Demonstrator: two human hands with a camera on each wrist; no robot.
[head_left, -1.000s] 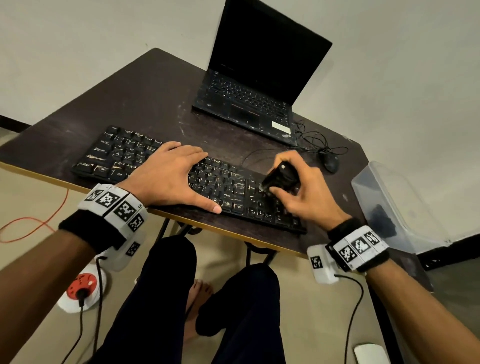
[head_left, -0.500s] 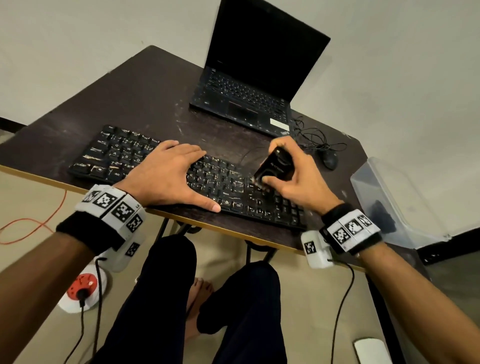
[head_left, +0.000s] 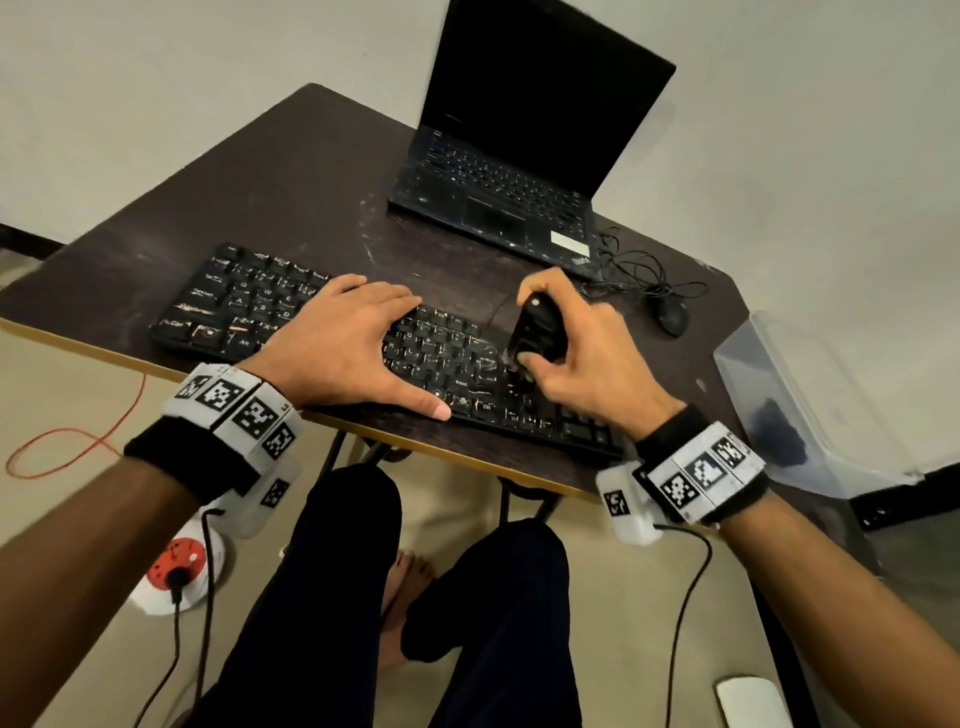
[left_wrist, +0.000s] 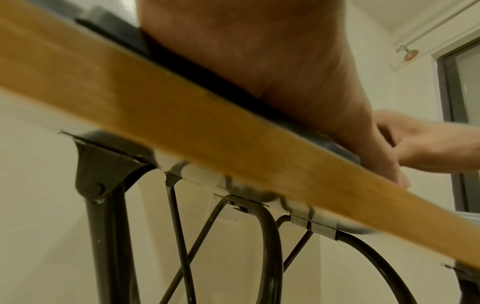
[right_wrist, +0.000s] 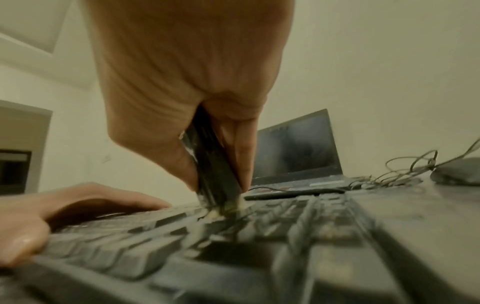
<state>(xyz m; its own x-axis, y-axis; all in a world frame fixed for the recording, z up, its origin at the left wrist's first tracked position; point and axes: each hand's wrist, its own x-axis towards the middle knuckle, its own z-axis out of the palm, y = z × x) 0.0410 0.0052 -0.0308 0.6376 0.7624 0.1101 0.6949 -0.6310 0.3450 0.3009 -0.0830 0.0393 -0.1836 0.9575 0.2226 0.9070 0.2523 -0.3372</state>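
A black keyboard (head_left: 228, 306) lies along the front edge of the dark table (head_left: 291, 197). My left hand (head_left: 353, 343) rests flat on its middle keys, fingers straight, thumb out along the front edge. My right hand (head_left: 582, 353) grips a small black brush (head_left: 535, 327), held nearly upright. In the right wrist view the brush (right_wrist: 215, 170) sits pinched between thumb and fingers, its pale bristles pressed into the keys of the keyboard (right_wrist: 233, 236). The left wrist view shows only my left palm (left_wrist: 272, 61) above the table's wooden edge (left_wrist: 182, 131).
An open black laptop (head_left: 519, 171) with a dark screen stands at the back. A wired black mouse (head_left: 672, 314) and its tangled cable lie right of it. A clear plastic bin (head_left: 810, 395) stands off the table's right side. My legs are under the table.
My right hand has carried the brush leftward and away from me along the keyboard's right half, tilting it more upright. The left hand has stayed in place.
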